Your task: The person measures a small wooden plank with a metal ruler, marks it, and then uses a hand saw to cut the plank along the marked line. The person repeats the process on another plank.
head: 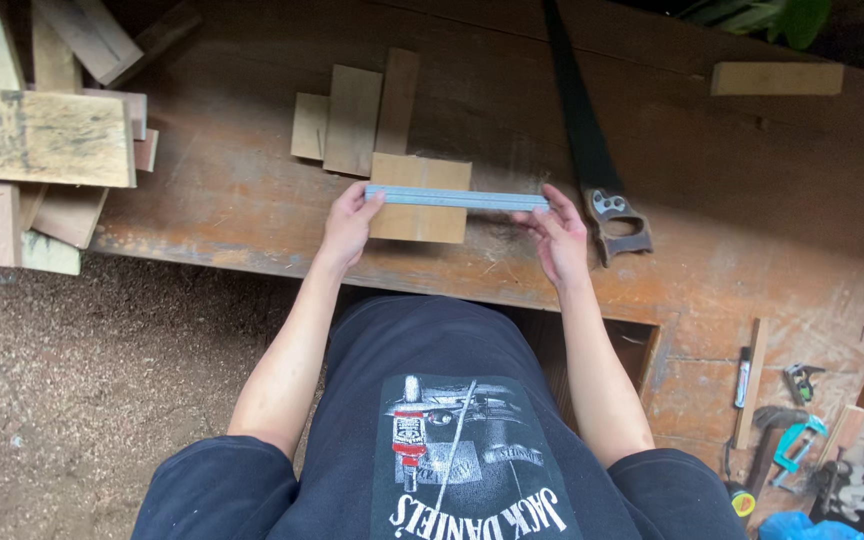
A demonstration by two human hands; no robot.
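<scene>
Ruler [457, 198] spans board [419, 220], handsaw [592, 150] beside (offcuts [352, 115] behind).

A long grey ruler [457, 198] lies level across a small square board [419, 197].

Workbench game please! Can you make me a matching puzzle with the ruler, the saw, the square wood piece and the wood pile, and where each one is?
Things:
1. grey ruler
2. handsaw
3. square wood piece
4. pile of wood scraps

Places:
A. stacked at the bench's left end
B. under the ruler
C. held at both ends by the left hand and right hand
D. lying beside the right hand, handle nearest the person

Pairs: 1-C, 2-D, 3-B, 4-A
</scene>
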